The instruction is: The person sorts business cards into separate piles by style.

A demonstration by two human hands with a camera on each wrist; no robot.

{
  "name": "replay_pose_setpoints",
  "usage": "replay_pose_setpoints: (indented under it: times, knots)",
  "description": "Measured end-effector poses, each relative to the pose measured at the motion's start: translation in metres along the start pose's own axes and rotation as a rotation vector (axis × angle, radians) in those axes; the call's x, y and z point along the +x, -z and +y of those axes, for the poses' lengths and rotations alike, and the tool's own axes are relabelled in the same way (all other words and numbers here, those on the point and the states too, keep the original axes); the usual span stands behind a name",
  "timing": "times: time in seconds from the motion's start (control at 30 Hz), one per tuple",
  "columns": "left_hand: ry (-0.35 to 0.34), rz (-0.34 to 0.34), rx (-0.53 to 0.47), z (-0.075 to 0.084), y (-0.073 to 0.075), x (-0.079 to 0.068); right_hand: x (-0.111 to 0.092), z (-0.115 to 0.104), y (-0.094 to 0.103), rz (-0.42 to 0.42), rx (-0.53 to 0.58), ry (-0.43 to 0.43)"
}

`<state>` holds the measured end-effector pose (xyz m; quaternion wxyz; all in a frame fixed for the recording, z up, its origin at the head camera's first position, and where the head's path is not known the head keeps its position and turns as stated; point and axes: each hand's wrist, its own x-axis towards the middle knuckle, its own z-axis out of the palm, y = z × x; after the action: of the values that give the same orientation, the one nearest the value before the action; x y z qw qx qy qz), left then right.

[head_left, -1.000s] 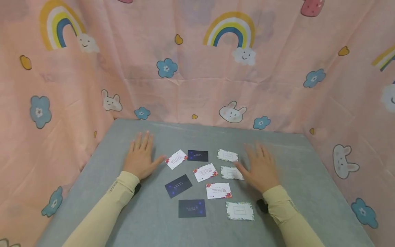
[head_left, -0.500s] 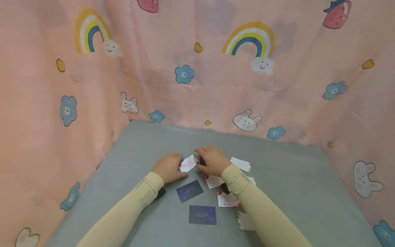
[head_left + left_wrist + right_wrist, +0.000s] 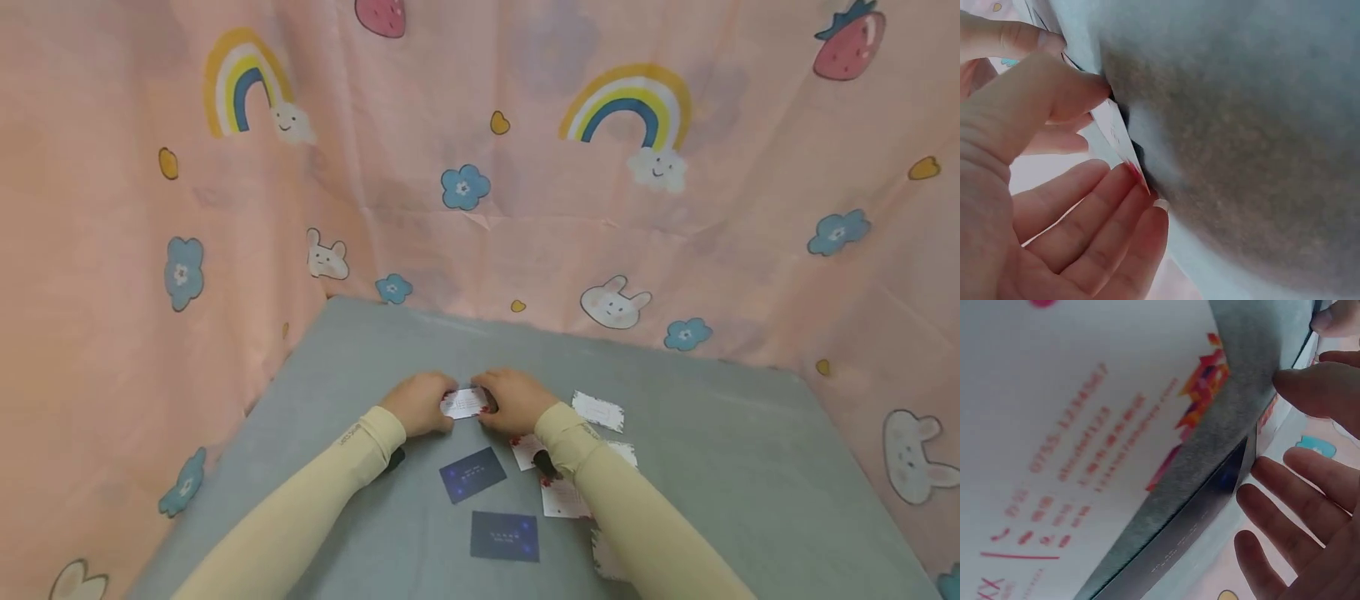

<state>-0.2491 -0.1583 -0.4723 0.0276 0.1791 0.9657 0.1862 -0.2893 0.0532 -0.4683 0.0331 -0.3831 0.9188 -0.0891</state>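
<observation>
In the head view, my left hand [image 3: 420,404] grips a white business card [image 3: 463,403] with red floral corners. The left wrist view shows its thumb and fingers [image 3: 1116,215] at the card's edges. Right beside it, my right hand [image 3: 517,398] curls round a dark blue business card [image 3: 1185,530], mostly hidden from the head view. That card's end meets the white card in the right wrist view; how far they overlap, I cannot tell. Fingertips of both hands nearly meet. Nearer lie two more dark blue cards, one tilted [image 3: 472,475] and one straight [image 3: 505,536].
White cards with leafy borders, such as the back one [image 3: 598,412], lie right of my right hand. Floral white cards [image 3: 564,497] are partly covered by my right forearm. A grey cloth [image 3: 360,517] covers the table; a pink patterned curtain [image 3: 420,250] rises behind.
Both hands came inward from lying spread apart and curled round the two back-left cards. The white card turned straighter and met the dark one. The head view shifted, moving the scene rightward.
</observation>
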Motion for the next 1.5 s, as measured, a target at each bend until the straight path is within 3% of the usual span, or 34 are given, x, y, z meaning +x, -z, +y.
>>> replay_pose_setpoints:
  times: [0.17, 0.27, 0.43, 0.53, 0.77, 1.5]
  knots:
    - [-0.031, -0.039, 0.059, -0.004, 0.013, 0.009, 0.010, 0.001, 0.003, 0.005, 0.034, -0.018]
    - [-0.045, -0.049, 0.062, -0.004, 0.019, 0.023, 0.015, 0.009, 0.002, 0.034, 0.069, -0.058]
    - [-0.050, -0.060, 0.049, -0.008, 0.019, 0.056, 0.023, 0.026, 0.003, 0.096, 0.134, -0.172]
    - [-0.048, -0.060, 0.013, -0.015, 0.014, 0.065, 0.026, 0.031, -0.002, 0.117, 0.184, -0.210]
    - [-0.068, -0.071, -0.035, -0.025, 0.005, 0.068, 0.027, 0.029, -0.010, 0.137, 0.221, -0.227]
    - [-0.020, -0.079, -0.041, -0.021, 0.014, 0.065, 0.030, 0.029, -0.006, 0.122, 0.175, -0.202]
